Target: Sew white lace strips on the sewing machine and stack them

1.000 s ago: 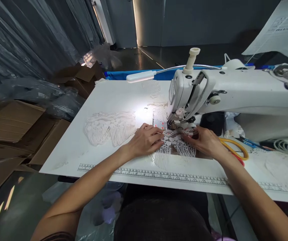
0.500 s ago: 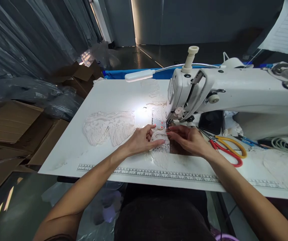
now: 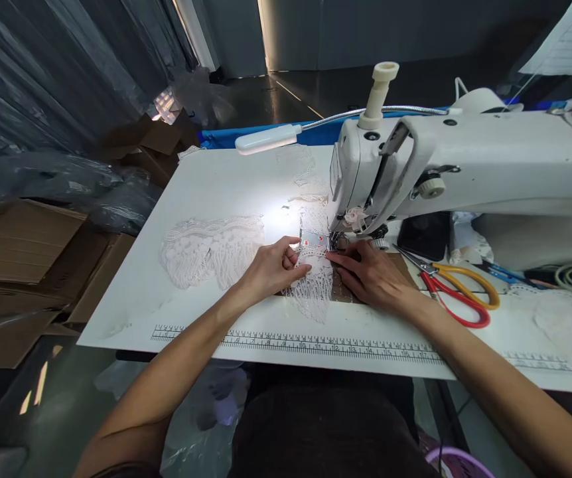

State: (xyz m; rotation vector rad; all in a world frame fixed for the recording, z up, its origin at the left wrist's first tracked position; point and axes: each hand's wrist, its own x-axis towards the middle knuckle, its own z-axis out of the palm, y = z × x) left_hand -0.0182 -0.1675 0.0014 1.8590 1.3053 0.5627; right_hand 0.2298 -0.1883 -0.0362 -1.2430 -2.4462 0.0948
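Head view, and here we are at the front of the machine: the left hand point(image 3: 269, 269) and the right hand point(image 3: 373, 275) face each other across a fringed white lace piece point(image 3: 316, 282). It lies right between the two grips, its banded edge just ahead of the left thumb, its fringe hanging towards the person. The left grip is narrow, thumb on the lace, bent fingers at its left edge; whether it pinches or merely steadies, I can't tell. Opposite, the right grip is narrow too, fingertips touching the lace's right edge, and again a true pinch can't be made out.

Now the danger! Just beyond the right fingertips sits the sewing machine point(image 3: 465, 166) with its needle area; a finger straying under there could get hurt. Uneven pull from the two grips could skew that band, and the loose openwork could snag on the metal plate point(image 3: 314, 240) just ahead of the left fingers. The scissors point(image 3: 465, 285), right of the right grip and near that forearm, could catch a sleeve-less arm sweeping back.

And the pose: both forearms reach forward and inwards, low over the worktop point(image 3: 127, 292), the left wrist fairly straight, the right hand palm down, fingers pointing left.
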